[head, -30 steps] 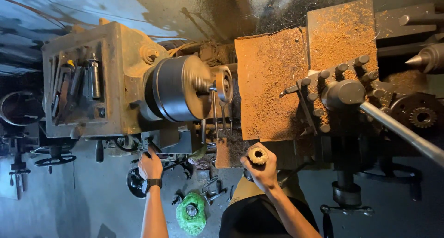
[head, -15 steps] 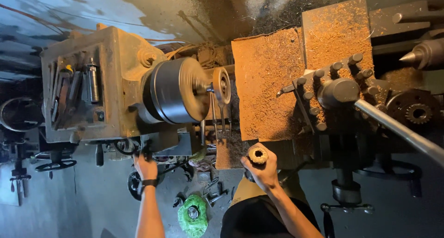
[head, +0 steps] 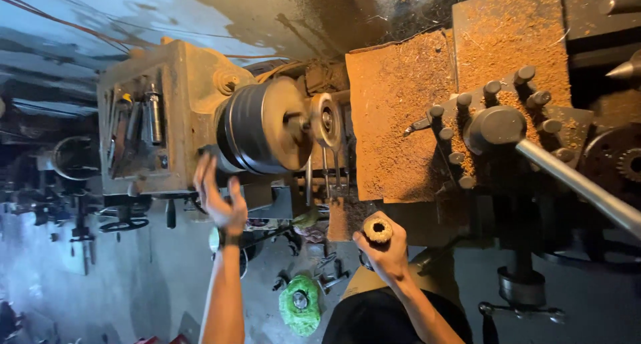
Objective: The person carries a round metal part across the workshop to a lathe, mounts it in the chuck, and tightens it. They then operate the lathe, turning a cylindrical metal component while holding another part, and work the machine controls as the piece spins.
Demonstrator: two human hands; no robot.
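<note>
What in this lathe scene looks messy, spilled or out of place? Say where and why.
Brown shavings lie thick over the flat plates beside the chuck, as if never swept. Loose parts litter the floor round a green bundle. The right hand holds a short ring-shaped piece; the left hand is raised, open, near the chuck.

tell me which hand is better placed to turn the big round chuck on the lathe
Probably the left hand: it is open, holds nothing and is raised right beside the chuck. The right hand is lower, away from it, and wrapped around a short metal ring.
</note>
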